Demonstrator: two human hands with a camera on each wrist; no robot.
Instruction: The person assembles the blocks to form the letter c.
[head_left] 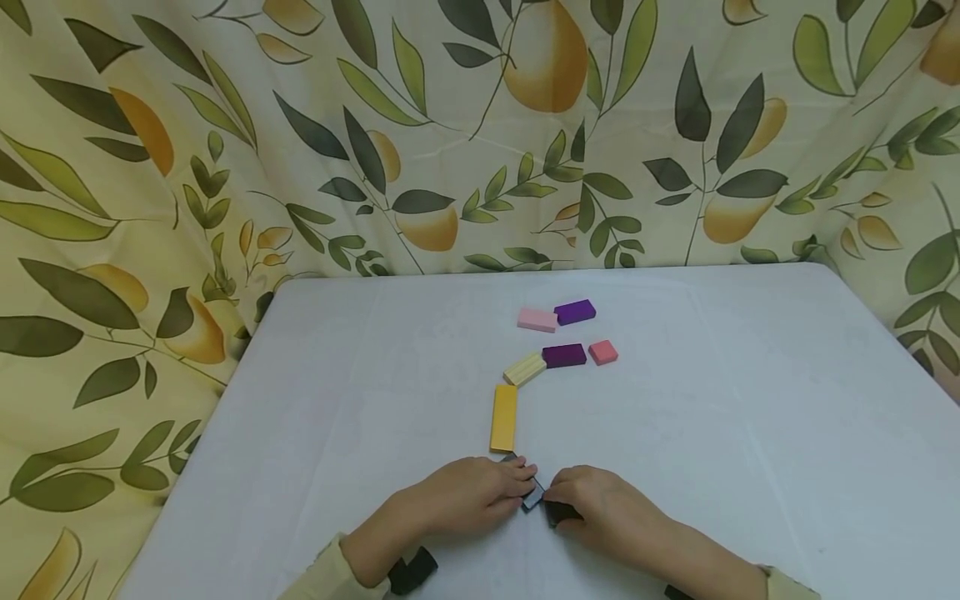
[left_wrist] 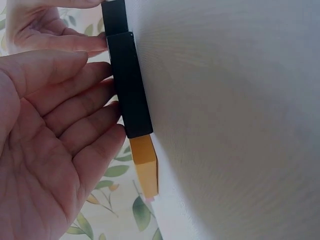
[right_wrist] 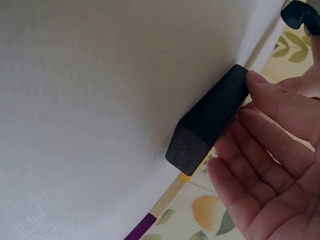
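Note:
My left hand [head_left: 474, 497] lies over a dark grey block [head_left: 533, 498], its fingers stretched out. In the left wrist view these fingertips touch the long side of that block [left_wrist: 130, 85]. Just to the right, my right hand [head_left: 606, 510] pinches a black block [head_left: 561, 513] between thumb and fingers, low at the table. The right wrist view shows this black block [right_wrist: 207, 112] close up, its end face turned to the camera. Its near end stands right by the grey block's end. A long yellow block [head_left: 504, 419] runs away from the grey block's far end.
Beyond the yellow block, a pale cream block [head_left: 525, 368], a dark purple block [head_left: 564, 356] and a coral block [head_left: 603, 352] continue in a bent line. Farther back lie a pink block [head_left: 537, 320] and a violet block [head_left: 575, 312]. A white cloth covers the table [head_left: 360, 375].

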